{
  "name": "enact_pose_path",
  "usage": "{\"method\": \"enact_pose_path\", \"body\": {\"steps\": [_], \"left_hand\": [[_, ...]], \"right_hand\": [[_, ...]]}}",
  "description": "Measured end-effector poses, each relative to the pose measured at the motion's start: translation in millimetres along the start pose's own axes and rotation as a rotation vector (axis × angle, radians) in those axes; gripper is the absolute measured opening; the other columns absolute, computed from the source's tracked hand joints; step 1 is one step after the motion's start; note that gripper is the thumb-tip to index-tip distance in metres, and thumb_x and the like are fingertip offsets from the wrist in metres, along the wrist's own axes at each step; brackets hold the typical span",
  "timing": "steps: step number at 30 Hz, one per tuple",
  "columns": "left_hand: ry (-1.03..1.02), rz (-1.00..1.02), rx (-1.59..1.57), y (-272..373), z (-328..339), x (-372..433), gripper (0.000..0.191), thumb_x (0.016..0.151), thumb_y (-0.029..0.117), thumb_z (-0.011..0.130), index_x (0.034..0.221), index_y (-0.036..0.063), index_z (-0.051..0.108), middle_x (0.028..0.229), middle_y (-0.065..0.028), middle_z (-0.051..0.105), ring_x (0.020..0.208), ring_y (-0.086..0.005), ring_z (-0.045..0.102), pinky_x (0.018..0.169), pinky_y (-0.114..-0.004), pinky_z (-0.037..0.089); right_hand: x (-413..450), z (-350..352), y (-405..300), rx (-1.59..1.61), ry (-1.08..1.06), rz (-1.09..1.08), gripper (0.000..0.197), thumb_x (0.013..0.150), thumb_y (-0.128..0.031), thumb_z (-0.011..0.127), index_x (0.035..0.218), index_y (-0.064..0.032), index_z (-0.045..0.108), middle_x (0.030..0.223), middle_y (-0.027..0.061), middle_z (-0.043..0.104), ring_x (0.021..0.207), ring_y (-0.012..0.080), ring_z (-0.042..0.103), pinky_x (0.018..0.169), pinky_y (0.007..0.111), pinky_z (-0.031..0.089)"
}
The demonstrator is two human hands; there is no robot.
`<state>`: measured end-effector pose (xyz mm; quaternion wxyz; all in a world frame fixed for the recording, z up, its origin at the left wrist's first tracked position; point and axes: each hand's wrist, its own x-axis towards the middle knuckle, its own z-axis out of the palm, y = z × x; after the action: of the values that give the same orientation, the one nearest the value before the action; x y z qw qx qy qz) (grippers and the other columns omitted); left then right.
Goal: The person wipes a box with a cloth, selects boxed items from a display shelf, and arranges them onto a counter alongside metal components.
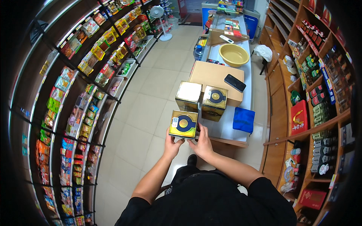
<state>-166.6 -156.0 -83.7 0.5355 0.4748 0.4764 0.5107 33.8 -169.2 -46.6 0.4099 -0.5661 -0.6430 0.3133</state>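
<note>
Between my left hand (172, 147) and my right hand (203, 142) is a gold box (183, 123) with a dark blue band and round emblem on its top. A printed code shows on its upper left. My fingers wrap its near sides, and both thumbs lie at its front edge. Just beyond it stand a plainer-looking gold box (189, 93), its top bright with glare, and a second blue-banded gold box (215, 97). Behind these two is a brown cardboard box (216, 75) with a black smartphone (235, 82) on it. What lies under the held box is hidden.
A white-topped counter (223, 132) runs away from me. It carries a folded blue cloth (243, 120), a yellow plastic basin (234, 54) and a white remote (226, 39). Snack shelves (76, 113) line the left, wooden bottle shelves (308, 127) the right. A white fan (161, 22) stands on the tiled floor.
</note>
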Motion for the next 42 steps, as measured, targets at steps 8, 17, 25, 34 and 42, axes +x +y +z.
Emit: {"method": "enact_pose_path", "body": {"steps": [8,17,25,34,42], "left_hand": [[-0.194,0.016,0.042,-14,-30,52,0.093,0.084,-0.01,0.077,0.165,0.005,0.036,0.153,-0.0109,0.057,0.146,-0.0245,0.054,0.124,-0.041,0.042],[-0.331,0.062,0.344,-28,-45,67,0.074,0.09,0.005,0.088,0.153,0.0013,0.05,0.15,-0.0162,0.063,0.141,-0.0291,0.058,0.122,-0.045,0.043],[-0.34,0.037,0.3,-38,-36,78,0.067,0.088,0.006,0.09,0.147,0.0023,0.058,0.148,-0.0148,0.066,0.14,-0.0287,0.059,0.121,-0.043,0.043],[-0.295,0.104,0.299,-46,-39,77,0.062,0.088,0.005,0.09,0.142,0.0019,0.059,0.136,-0.014,0.07,0.129,-0.0264,0.064,0.114,-0.041,0.049],[-0.366,0.008,0.256,-42,-46,80,0.071,0.088,0.001,0.087,0.151,0.0044,0.054,0.149,-0.0111,0.063,0.143,-0.0272,0.054,0.122,-0.043,0.04]], "right_hand": [[18,35,7,-0.039,0.119,0.1,0.098,0.087,-0.016,0.088,0.164,0.0025,0.03,0.151,0.0262,0.047,0.14,0.0445,0.054,0.117,0.049,0.049],[20,46,11,-0.04,0.202,0.082,0.103,0.084,-0.016,0.091,0.167,-0.0004,0.032,0.148,0.0228,0.05,0.133,0.0412,0.06,0.113,0.046,0.053],[28,40,12,-0.039,0.198,0.064,0.104,0.085,-0.015,0.09,0.169,-0.0016,0.031,0.15,0.0225,0.051,0.135,0.0405,0.06,0.113,0.045,0.053],[28,42,9,-0.063,0.204,0.052,0.105,0.085,-0.021,0.09,0.169,-0.0028,0.03,0.15,0.0212,0.051,0.133,0.0397,0.062,0.107,0.048,0.056],[27,44,8,-0.054,0.188,0.079,0.107,0.085,-0.018,0.089,0.172,-0.0051,0.028,0.152,0.0219,0.05,0.139,0.0417,0.059,0.113,0.048,0.053]]}}
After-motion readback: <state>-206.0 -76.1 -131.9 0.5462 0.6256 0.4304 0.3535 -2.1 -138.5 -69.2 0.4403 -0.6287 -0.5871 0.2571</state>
